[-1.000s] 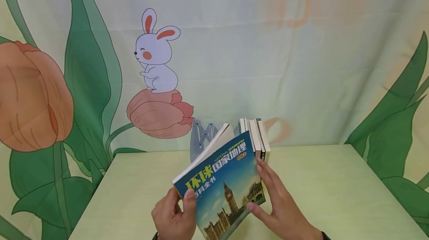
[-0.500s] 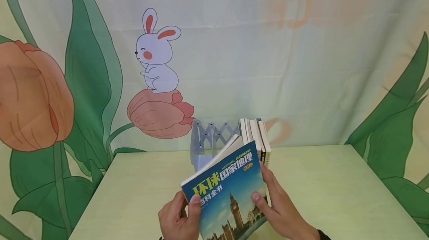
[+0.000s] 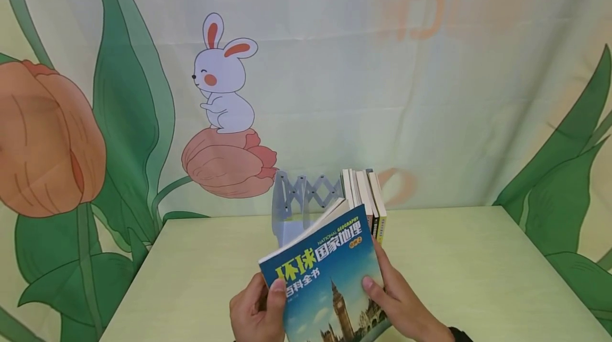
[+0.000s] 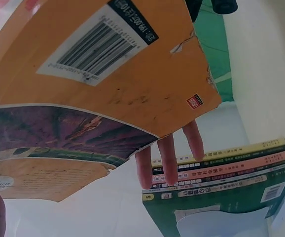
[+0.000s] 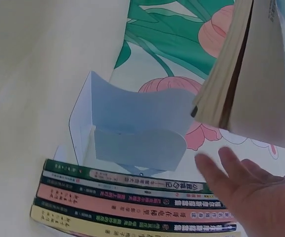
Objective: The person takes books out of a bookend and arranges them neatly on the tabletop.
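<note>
Both hands hold a tilted paperback book with a blue cover showing a clock tower, its pages slightly fanned along the top. My left hand grips its left edge, thumb on the front. At the right edge, my right hand has its thumb on the cover and fingers behind. In the left wrist view, the orange back cover carries a barcode, and right-hand fingertips show below it. Behind the book stands a pale blue expandable book rack, with several upright books at its right end.
A light green table spreads under the rack. Directly behind it hangs a backdrop cloth printed with tulips and a white rabbit. In the right wrist view, the rack's left section stands beside the row of book spines.
The book has moved right and slightly down, uncovering more of the rack. My right thumb has shifted from the cover's lower right edge further onto the cover; my left hand moved right with the book.
</note>
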The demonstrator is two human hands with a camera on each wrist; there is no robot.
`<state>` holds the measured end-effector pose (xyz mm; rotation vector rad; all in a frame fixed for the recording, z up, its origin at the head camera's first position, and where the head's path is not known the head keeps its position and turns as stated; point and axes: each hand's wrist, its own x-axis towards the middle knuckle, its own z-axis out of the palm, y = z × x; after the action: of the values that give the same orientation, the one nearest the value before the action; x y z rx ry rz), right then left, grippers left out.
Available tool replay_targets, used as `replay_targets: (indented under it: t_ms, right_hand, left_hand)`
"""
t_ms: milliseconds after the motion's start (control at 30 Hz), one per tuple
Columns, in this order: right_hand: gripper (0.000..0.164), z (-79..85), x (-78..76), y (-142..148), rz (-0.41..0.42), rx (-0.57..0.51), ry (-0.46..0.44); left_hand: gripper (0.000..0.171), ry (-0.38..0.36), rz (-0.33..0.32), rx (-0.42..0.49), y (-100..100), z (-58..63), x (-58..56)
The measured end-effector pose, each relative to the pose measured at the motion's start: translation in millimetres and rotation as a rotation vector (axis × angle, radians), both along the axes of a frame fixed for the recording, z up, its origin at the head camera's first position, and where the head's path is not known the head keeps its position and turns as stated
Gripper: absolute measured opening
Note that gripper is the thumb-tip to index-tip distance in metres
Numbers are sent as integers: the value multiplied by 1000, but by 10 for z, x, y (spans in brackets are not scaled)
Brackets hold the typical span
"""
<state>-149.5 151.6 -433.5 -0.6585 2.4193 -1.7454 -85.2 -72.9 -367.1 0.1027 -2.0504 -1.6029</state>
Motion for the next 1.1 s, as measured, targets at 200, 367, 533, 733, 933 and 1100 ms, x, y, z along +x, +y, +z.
replay_targets:
  t_ms: [200,367,533,733,933,1100]
  right_hand:
    - [64,18,11,23,76,-42,-70]
    - [62,30,37,31,32,-80,-192]
    - [63,37,55,23,-10,-119,-263]
    - [68,39,52,-2,-57,-104,-299]
    - [73,31,61,-15,-87,-77,-308]
    - [71,9,50,-30,-90,-90,-282]
  left_hand:
    - [25,-5,-19,37,-15,-19,-30]
    - [28,2,-17,74,-38,-68,-89]
    - [26,37,-27,98,-63,-131,-145]
    - [29,-4,-21,109,-75,-190,-202]
    - [31,-26,-36,142,-100,-264,-275]
    - [32,-46,-55,175,-122,-332,-330]
